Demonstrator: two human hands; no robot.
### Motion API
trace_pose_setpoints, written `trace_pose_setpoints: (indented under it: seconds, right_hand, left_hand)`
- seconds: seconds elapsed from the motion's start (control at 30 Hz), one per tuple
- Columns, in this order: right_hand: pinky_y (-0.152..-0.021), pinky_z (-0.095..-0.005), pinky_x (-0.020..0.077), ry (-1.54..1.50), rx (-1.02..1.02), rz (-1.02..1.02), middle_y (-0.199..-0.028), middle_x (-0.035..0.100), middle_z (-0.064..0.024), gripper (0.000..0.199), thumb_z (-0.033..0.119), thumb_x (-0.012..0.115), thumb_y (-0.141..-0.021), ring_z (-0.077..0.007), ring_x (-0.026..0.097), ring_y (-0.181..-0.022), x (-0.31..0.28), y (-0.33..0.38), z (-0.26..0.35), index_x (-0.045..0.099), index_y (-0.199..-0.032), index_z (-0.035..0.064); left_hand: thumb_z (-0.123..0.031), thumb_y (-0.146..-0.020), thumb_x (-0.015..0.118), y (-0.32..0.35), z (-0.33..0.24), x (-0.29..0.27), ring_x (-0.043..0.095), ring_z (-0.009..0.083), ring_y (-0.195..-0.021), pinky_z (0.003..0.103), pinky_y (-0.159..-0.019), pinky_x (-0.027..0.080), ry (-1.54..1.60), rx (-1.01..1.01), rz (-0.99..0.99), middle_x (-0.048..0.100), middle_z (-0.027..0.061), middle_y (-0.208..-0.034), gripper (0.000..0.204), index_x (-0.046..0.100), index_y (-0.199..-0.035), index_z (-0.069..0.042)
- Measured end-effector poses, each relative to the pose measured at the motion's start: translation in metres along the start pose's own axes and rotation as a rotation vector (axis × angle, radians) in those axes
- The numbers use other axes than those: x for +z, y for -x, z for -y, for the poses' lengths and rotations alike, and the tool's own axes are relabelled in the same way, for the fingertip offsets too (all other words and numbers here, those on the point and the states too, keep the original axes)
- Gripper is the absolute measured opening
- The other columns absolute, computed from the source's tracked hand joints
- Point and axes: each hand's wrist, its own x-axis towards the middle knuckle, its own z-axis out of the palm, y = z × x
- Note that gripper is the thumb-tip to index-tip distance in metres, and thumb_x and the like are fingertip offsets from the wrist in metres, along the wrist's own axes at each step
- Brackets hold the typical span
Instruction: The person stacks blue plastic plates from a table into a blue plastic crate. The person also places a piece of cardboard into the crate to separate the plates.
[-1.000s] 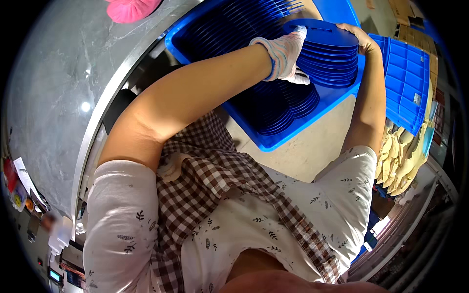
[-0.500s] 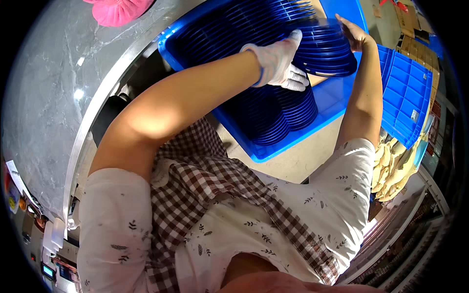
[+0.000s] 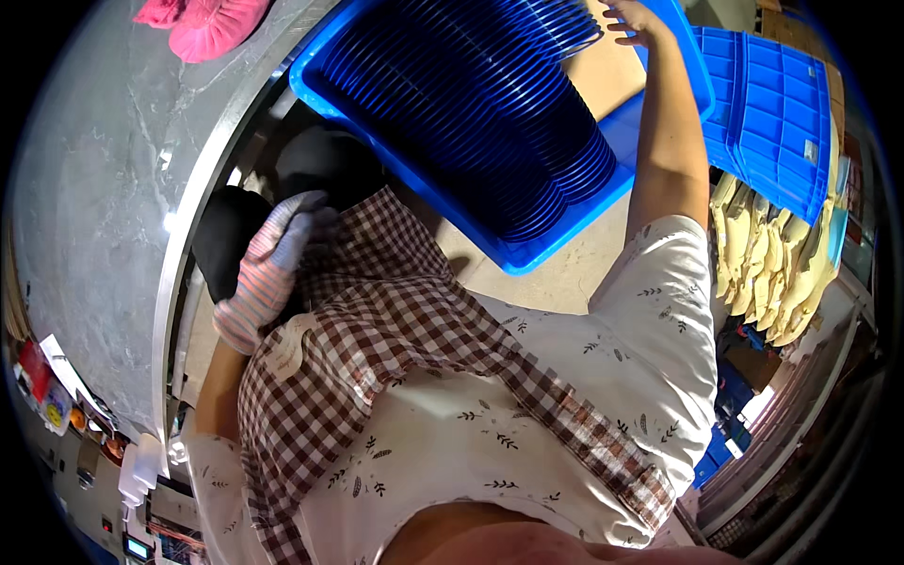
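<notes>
My right hand [image 3: 636, 21], bare and empty, reaches to the far right end of a blue plastic crate [image 3: 516, 264]. Its fingers are spread in the air above the crate. Dark blue thin-rimmed round plates or lids [image 3: 471, 113] stand on edge in tight rows inside; their exact kind is unclear. Beside them, a piece of brown cardboard [image 3: 607, 71] shows at the right end. My left hand [image 3: 268, 268], in a striped pink and grey glove, hovers by my lap, away from the crate. Its fingers are loosely bent and slightly blurred, with nothing visible in them.
A grey marble-look table [image 3: 104, 188] with a metal edge curves along the left, bearing a pink cloth bundle [image 3: 217, 28]. Right of the crate stand blue ribbed plastic panels or crates [image 3: 772, 113], with a pile of yellowish packets [image 3: 767, 264] below them.
My left hand has drawn back from the crate to my lap. My right hand has let go of the tilted bunch of blue plates or lids and moved up and away.
</notes>
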Motion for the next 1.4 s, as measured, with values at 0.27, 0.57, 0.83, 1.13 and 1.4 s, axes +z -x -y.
trace_pose_setpoints:
  seconds: [0.27,0.57,0.83,1.13,1.4]
  right_hand:
    - [-0.109,-0.0487,0.0431,0.071,-0.23,-0.482,-0.154,0.045,-0.0207,0.07,0.051,0.051,-0.098,-0.0405,0.045,-0.138,0.062,0.015,-0.049,0.039,-0.154,0.0112]
    - [-0.124,-0.0409,0.0223,0.098,-0.364,-0.52,-0.158,0.038,-0.0237,0.066,0.052,0.034,-0.104,-0.0371,0.033,-0.148,0.109,-0.012,0.043,0.041,-0.154,0.0091]
    - [-0.094,-0.038,0.0526,-0.152,-0.714,-0.669,-0.117,0.07,-0.0198,0.039,0.023,0.063,-0.094,-0.0289,0.066,-0.108,0.098,0.042,0.081,0.065,-0.129,0.0041]
    - [-0.101,-0.0462,0.0446,0.165,-1.628,0.6,-0.099,0.071,-0.0053,0.028,0.036,0.068,-0.09,-0.0265,0.065,-0.103,0.317,0.326,0.115,0.072,-0.107,0.0133]
    - [-0.096,-0.0424,0.0454,0.317,-1.274,0.521,-0.099,0.069,-0.0067,0.025,0.033,0.066,-0.087,-0.0258,0.062,-0.104,0.378,0.315,0.081,0.072,-0.098,0.0127]
  left_hand:
    - [-0.005,-0.097,0.057,-0.009,0.033,-0.067,0.064,0.0352,-0.111,0.041,-0.101,0.049,-1.083,0.824,-0.499,0.068,0.0172,-0.12,0.022,0.068,-0.117,-0.004]
    - [-0.008,-0.085,0.066,-0.039,0.036,-0.079,0.065,0.032,-0.11,0.043,-0.099,0.049,-1.504,0.898,-0.479,0.071,0.009,-0.113,0.019,0.069,-0.103,-0.01]
    - [-0.017,-0.084,0.067,-0.042,0.045,-0.105,0.065,0.0337,-0.11,0.045,-0.101,0.047,-1.497,0.941,-0.228,0.071,0.0112,-0.111,0.024,0.07,-0.107,-0.011]
    - [-0.022,-0.078,0.069,0.015,0.022,-0.037,0.065,0.0305,-0.09,0.044,-0.089,0.051,-1.353,0.755,0.371,0.068,0.0095,-0.094,0.021,0.069,-0.095,-0.01]
    - [-0.019,-0.08,0.066,-0.007,0.064,-0.013,0.062,0.0353,-0.089,0.045,-0.078,0.05,-1.256,0.639,0.427,0.067,0.0121,-0.09,0.017,0.07,-0.093,-0.009]
